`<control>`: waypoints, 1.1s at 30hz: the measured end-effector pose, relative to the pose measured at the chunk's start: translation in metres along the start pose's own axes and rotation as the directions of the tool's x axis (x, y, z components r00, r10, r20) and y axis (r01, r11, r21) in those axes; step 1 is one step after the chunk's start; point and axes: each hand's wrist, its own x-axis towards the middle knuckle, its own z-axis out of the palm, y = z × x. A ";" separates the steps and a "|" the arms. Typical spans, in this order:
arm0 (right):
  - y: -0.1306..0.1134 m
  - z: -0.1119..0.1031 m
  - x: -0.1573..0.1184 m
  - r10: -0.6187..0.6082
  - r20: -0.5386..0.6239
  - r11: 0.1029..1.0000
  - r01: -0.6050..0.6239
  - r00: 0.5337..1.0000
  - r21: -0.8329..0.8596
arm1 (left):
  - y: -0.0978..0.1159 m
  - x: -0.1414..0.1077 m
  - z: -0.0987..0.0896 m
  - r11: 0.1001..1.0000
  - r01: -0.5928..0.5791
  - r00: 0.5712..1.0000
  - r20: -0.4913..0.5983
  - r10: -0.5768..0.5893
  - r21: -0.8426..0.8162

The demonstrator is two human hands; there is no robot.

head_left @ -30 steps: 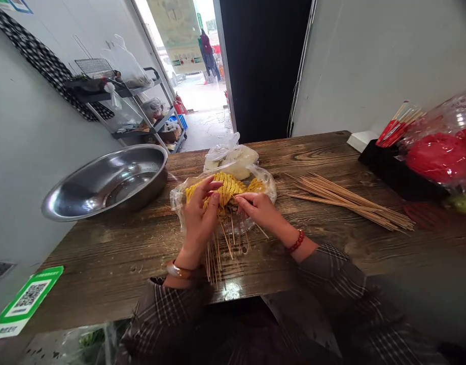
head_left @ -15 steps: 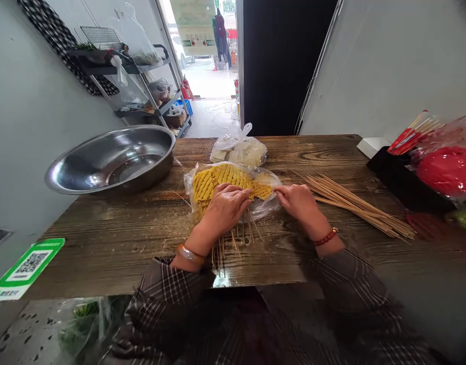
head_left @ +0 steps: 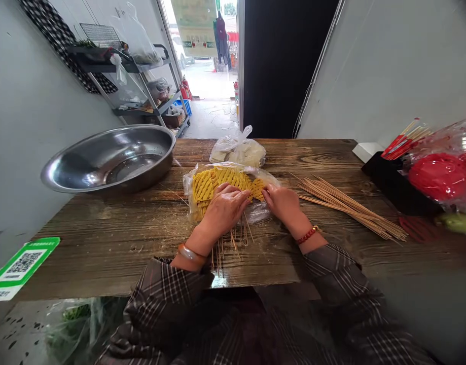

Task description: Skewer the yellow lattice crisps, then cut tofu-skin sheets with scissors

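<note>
A pile of yellow food pieces (head_left: 204, 186), cut with slanting slits, lies on a clear plastic bag (head_left: 187, 188). My left hand (head_left: 228, 205) rests over the pile's front, its fingertips and thumb closed at the left end of one loose yellow slitted piece (head_left: 257, 188). The right end of that piece is pinched in my right hand (head_left: 282, 203). Several bamboo skewers (head_left: 233, 242) stick out toward me from beneath my left hand; their upper ends are hidden. To the right of my right hand lies a loose bundle of bamboo skewers (head_left: 343, 203).
A large steel basin (head_left: 111, 159) stands at the left. Behind the pile is a knotted plastic bag (head_left: 238, 152) of pale pieces. At right, a black box (head_left: 398, 185) holds red-wrapped sticks and a red package (head_left: 441, 175). A green code card (head_left: 25, 263) lies at the left edge.
My right hand has moved left, closer to my left hand, along with the right end of the yellow piece. My left hand stays nearly in place. The view has shifted slightly.
</note>
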 end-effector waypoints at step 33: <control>-0.001 0.017 0.019 -0.105 0.034 0.993 0.107 0.994 -0.047 | 0.007 0.000 -0.002 0.983 -0.058 0.997 0.052 0.049 0.172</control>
